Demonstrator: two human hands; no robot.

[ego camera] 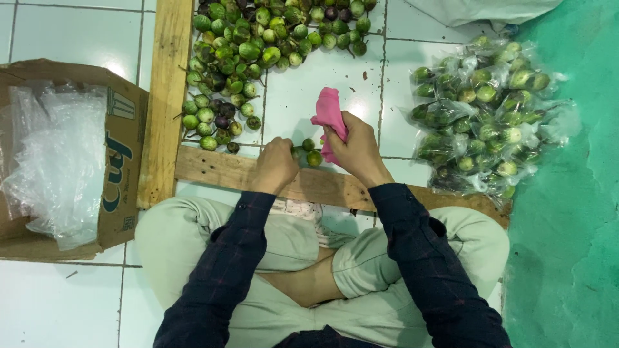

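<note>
White floor tiles (64, 38) lay under a wooden plank (219, 171), where the left hand (274, 164) curled shut on a small green eggplant (297, 153). Just beyond the plank, the right hand (358, 148) pinched a pink cloth (329, 111) beside two loose eggplants (312, 152), nearer them than the heap (258, 45) farther off.

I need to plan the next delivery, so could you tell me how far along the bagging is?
Done: a pile of filled clear bags. In hand: the right hand holds a pink cloth; the left hand touches a few green fruits. Left: a large loose heap.
</note>
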